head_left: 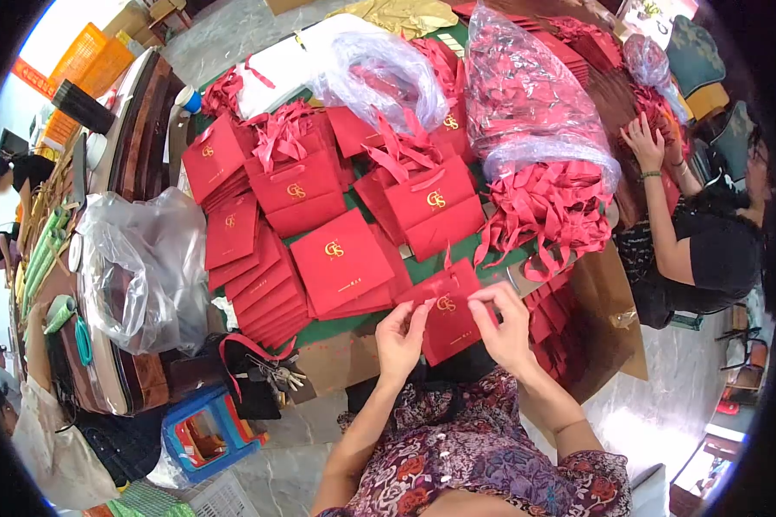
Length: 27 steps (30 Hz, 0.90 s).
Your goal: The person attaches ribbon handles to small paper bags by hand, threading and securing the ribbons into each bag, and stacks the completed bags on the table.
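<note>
A red paper gift bag (447, 332) with a gold logo lies flat at the near table edge, between my hands. My left hand (401, 339) is over its left side, thumb and forefinger pinched together near the logo. On the opposite side my right hand (504, 327) has its thumb and forefinger tips close together above the bag. Whatever the fingertips hold is too small to make out. A red ribbon end (447, 256) stands up at the bag's top edge. Just beyond lies a stack of flat red bags (341, 263).
Red bags with ribbon handles (435, 202) crowd the table. Red ribbons (547, 202) spill from a clear plastic sack (526, 86). A cardboard box (608, 302) holds more bags at right. Keys (284, 372) hang at the near edge. Another person's hand (644, 142) is at far right.
</note>
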Each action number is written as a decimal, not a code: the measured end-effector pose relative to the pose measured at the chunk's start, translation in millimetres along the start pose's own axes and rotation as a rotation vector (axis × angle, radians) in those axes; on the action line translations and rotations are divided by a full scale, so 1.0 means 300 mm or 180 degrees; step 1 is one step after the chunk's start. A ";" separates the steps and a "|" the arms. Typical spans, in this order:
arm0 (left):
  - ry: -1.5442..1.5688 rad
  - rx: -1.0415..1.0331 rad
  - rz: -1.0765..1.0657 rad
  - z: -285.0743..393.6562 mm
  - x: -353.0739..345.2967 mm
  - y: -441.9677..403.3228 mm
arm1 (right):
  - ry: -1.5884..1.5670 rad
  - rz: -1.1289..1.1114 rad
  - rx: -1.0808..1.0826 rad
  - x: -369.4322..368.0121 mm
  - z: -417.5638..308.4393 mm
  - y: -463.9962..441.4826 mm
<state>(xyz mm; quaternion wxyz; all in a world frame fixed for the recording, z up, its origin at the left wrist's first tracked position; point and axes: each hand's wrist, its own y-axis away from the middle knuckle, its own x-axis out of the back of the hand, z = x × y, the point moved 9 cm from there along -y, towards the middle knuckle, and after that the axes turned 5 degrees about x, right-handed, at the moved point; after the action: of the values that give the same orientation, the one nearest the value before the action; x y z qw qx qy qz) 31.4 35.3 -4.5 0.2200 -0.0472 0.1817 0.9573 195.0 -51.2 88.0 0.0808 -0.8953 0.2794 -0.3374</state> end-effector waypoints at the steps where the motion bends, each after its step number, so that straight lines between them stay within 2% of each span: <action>1: -0.0160 -0.0015 0.0065 -0.004 0.006 0.004 | -0.0436 -0.0249 -0.0335 -0.037 0.014 0.002; 2: -0.0324 -0.0024 0.0128 -0.007 0.010 0.010 | -0.0874 -0.0496 -0.0677 -0.078 0.026 0.012; 3: -0.0323 -0.0014 0.0123 -0.008 0.005 0.016 | -0.0858 -0.0618 -0.0731 -0.105 0.035 0.009; 6: -0.1557 -0.1004 0.0312 0.095 -0.034 0.060 | -0.0934 -0.0495 -0.0341 -0.162 0.029 -0.019; 7: -0.2102 -0.1518 0.0322 0.135 -0.063 0.081 | -0.0991 -0.0609 -0.0327 -0.182 0.030 -0.028; 8: -0.2106 -0.1508 0.0332 0.133 -0.064 0.081 | -0.0999 -0.0622 -0.0329 -0.189 0.025 -0.033; 10: -0.2743 -0.1749 0.0304 0.131 -0.100 0.098 | -0.1389 -0.0884 -0.0801 -0.229 0.025 -0.028; 11: -0.2762 -0.1757 0.0283 0.113 -0.104 0.095 | -0.1509 -0.1037 -0.1076 -0.246 0.047 -0.014; 14: -0.3010 -0.1766 -0.0015 0.094 -0.135 0.101 | -0.1553 -0.1277 -0.1160 -0.251 0.080 -0.003; 16: -0.3102 -0.1731 -0.0158 0.107 -0.143 0.113 | -0.1824 -0.1096 -0.1166 -0.249 0.105 0.005; 18: -0.2243 -0.1801 0.0063 0.166 -0.099 0.129 | -0.1581 -0.0610 -0.0934 -0.201 0.115 -0.012; 20: -0.2476 -0.1780 0.0439 0.159 -0.027 0.110 | -0.1428 -0.0626 -0.0861 -0.199 0.103 -0.017; 22: -0.2847 -0.1414 0.0589 0.177 0.007 0.054 | -0.1119 -0.0652 -0.0695 -0.194 0.082 -0.019; 23: -0.3032 -0.1325 0.0535 0.170 0.012 0.028 | -0.0782 -0.0476 -0.0170 -0.194 0.070 -0.021; 24: -0.3046 -0.1319 0.0519 0.171 0.015 0.014 | -0.0790 -0.0466 -0.0187 -0.211 0.088 -0.013; 26: -0.3589 -0.1150 0.0235 0.141 -0.005 -0.015 | -0.0203 -0.0424 0.0284 -0.229 0.071 -0.004; 27: -0.3611 -0.1128 0.0076 0.127 -0.011 -0.022 | -0.0076 -0.0417 0.0196 -0.240 0.086 0.006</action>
<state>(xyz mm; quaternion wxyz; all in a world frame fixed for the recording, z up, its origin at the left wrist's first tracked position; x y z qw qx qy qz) 36.8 53.5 29.5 0.2607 0.4378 -0.1262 0.8511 166.5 -13.7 27.7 0.0894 -0.9127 0.2088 -0.3398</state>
